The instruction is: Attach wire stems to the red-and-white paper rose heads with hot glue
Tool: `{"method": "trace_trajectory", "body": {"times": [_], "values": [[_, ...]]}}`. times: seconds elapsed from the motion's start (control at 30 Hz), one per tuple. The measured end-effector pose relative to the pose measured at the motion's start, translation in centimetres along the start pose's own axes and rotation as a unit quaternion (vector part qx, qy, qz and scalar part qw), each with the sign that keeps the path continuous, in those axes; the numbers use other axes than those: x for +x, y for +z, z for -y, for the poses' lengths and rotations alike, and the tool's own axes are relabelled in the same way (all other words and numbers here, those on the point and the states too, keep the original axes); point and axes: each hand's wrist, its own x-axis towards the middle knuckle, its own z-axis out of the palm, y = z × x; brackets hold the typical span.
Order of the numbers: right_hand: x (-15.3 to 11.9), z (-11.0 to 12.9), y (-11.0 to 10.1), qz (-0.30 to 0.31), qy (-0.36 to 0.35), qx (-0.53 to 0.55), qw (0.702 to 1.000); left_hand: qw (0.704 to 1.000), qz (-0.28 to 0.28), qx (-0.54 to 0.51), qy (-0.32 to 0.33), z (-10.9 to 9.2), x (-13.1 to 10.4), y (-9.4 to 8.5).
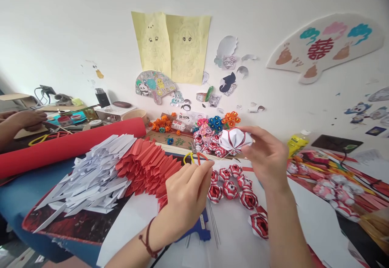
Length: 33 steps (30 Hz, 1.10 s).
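My right hand (267, 154) holds up a white paper flower (234, 139) with red edges, its fingers closed around the right side. Lower and to the left, my left hand (190, 191) has its fingertips pinched together; what is between them, if anything, is too small to tell. Under it a blue glue gun (204, 229) shows in part, beside several thin metal wires (215, 227). Rolled red-and-white paper roses (230, 189) lie on white paper between my hands. Scissors with yellow and orange loops (189, 157) are just behind my left hand.
Folded white paper strips (91, 175) and red ones (147, 164) are heaped at left, before a red roll (75, 144). Another person's hands (26, 118) are at far left. Finished small flowers (215, 124) stand by the wall. A yellow bottle (298, 142) stands right.
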Motion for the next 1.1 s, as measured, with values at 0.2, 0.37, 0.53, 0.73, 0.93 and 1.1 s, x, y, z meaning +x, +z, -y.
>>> {"method": "trace_trajectory", "body": {"times": [0.2,0.37,0.53,0.73,0.93,1.1], "values": [[0.2,1.4,-0.1,-0.031,-0.002,0.005,0.999,0.994,-0.006,0.088,0.066,-1.4,2.0,-2.6],[0.0,2.5,0.0,-0.068,0.049,0.022,0.996,0.993,-0.008,0.086,0.082,-2.4,3.2,-3.6],[-0.4,2.9,-0.3,-0.077,0.082,0.016,0.994,0.992,0.004,0.067,0.104,-2.3,3.1,-3.7],[-0.5,3.0,-0.9,-0.027,0.144,0.072,0.987,0.992,0.005,0.04,0.119,-1.9,2.8,-3.6],[-0.3,3.0,-0.8,0.012,0.175,0.12,0.977,0.991,0.013,0.015,0.13,-1.7,2.9,-3.7],[-0.2,3.3,-0.8,0.032,0.198,0.155,0.967,0.99,0.015,0.009,0.14,-1.5,2.8,-3.6]]}}
